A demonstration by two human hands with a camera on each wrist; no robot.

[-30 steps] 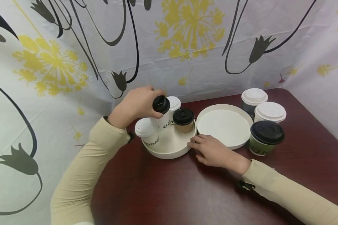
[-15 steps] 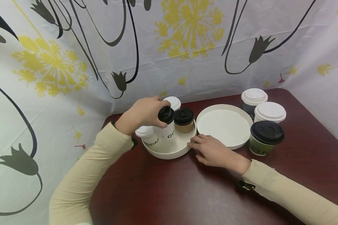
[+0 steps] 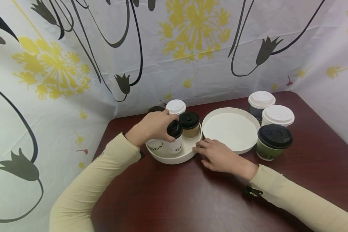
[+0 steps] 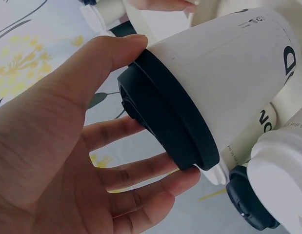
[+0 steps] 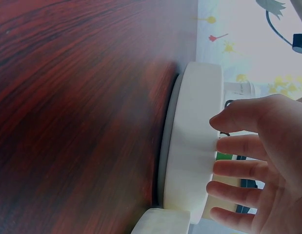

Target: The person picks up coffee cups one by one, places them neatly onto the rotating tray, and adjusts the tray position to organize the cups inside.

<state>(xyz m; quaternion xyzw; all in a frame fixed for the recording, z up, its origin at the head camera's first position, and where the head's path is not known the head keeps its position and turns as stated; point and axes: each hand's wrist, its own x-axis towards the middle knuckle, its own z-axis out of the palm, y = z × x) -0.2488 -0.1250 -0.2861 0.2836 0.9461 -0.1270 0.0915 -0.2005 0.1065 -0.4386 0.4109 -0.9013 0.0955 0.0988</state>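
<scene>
In the head view my left hand grips a white cup by its black lid, low over the front of the left round tray. The left wrist view shows the thumb and fingertips of the hand around the lid of the cup; I cannot tell if its base touches the tray. Beside it stands a white cup, its top hidden by the hand. A brown cup is to its right. My right hand rests its fingertips on the tray's right rim, fingers loosely extended.
Behind the left hand are a black lid and a white-lidded cup. A second round tray adjoins on the right. Beyond it stand two white-lidded cups and a green cup with a black lid. A patterned curtain hangs behind.
My left hand has moved right and nearer with the black-lidded cup, lowering it towards the tray's front. The black lid behind it has come into view. My right hand has stayed still.
</scene>
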